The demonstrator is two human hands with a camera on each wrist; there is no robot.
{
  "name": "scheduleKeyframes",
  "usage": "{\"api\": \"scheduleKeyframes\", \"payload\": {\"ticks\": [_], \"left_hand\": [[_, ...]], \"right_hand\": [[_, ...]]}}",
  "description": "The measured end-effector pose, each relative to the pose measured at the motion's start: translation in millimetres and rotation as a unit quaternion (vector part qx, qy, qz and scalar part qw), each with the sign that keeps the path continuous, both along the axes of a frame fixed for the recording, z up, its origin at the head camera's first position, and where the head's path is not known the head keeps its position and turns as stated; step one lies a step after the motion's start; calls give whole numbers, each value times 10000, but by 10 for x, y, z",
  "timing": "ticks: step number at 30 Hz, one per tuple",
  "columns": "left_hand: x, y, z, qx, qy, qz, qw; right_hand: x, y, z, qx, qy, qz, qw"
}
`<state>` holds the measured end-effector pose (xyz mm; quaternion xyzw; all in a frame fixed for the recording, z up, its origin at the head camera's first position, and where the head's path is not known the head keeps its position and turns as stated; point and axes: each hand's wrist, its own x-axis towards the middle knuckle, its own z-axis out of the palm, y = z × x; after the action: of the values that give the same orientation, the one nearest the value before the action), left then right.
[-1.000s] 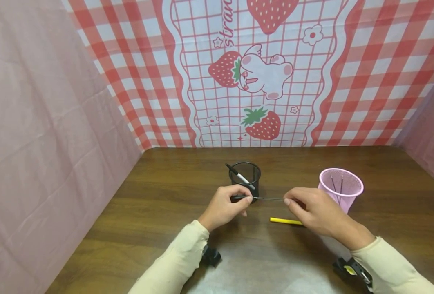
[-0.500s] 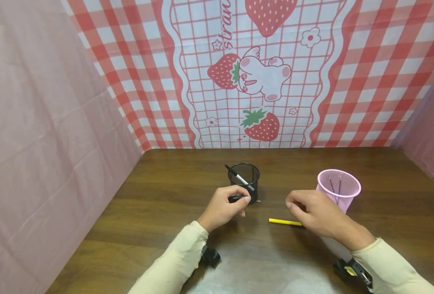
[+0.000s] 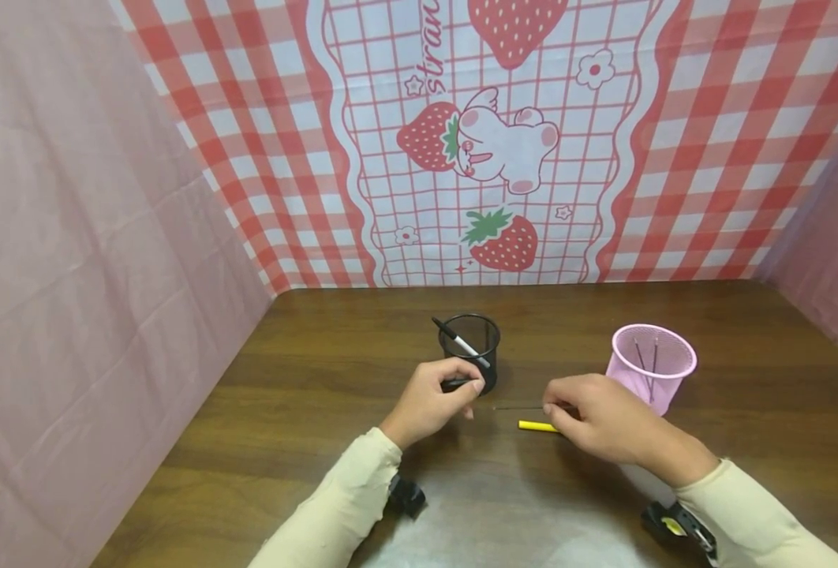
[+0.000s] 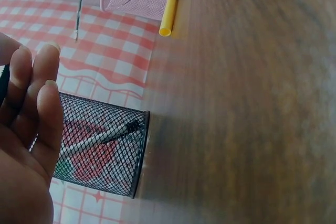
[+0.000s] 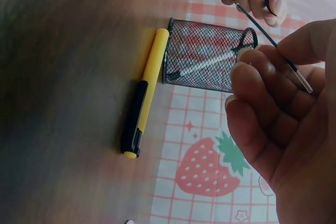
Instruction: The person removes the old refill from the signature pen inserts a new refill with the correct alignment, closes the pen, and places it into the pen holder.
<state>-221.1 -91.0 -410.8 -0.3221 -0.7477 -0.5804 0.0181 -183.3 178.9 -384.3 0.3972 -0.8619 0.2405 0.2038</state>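
Currently, left hand: pinching a black tube beside the black cup
Right hand: pinching a refill above the table, its free end pointing toward the left hand
Yellow pen: lying near the right hand
Pink cup: standing behind the right hand

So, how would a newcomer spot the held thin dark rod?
On the brown wooden table stands a round pink mesh cup. Lower-left in the head view, the right grip pinches the thin dark rod. Unlike the two rods inside that cup, it's held in midair.
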Motion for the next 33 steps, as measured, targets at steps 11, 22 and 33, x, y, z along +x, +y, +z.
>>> {"api": "scheduleKeyframes", "payload": {"ticks": [11,22,33], "left_hand": [[4,6,5,-4,11,-3,10000],[18,25,18,-77,-5,-11,10000],[34,22,39,-72,37,11,10000]], "right_hand": [[26,-54,-23,363,-341,34,9988],[50,-84,-37,592,-532,1,9968],[45,-101,-60,623,-528,59,9966]]}}
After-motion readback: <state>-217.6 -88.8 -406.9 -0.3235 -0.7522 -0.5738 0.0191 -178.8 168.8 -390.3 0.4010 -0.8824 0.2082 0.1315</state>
